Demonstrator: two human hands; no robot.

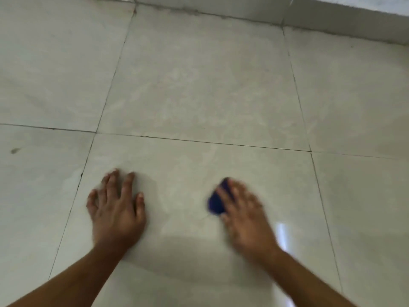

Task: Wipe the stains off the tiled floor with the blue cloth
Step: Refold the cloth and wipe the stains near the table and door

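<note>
- The tiled floor [199, 89] is pale grey-beige, glossy, with large square tiles and thin dark grout lines.
- Both hands are on the same tile, the nearest full one in the middle of the view.
- The left hand [116, 209] lies flat on the floor, palm down, fingers spread apart and holding nothing. It sits near that tile's left grout line.
- The right hand [242, 214] is blurred. Its palm faces down and its fingers lie over the blue cloth [215, 201]; the grip looks pressed on the cloth, with the fingers stretched out over it rather than curled around it.
- The blue cloth is a small dark blue wad, showing past the thumb side and fingertips of the right hand. It lies on the floor near the middle of the tile, well apart from the left hand.
- A small dark stain [15, 150] marks the tile to the left, close to the left edge of the view and far from both hands.
- Faint dull smears show on the tile beyond the hands.
- A bright streak of reflected light [282, 237] lies on the floor just right of the right wrist.
- A low pale skirting [332, 25] runs along the far edge of the floor, with dirt along its foot.
</note>
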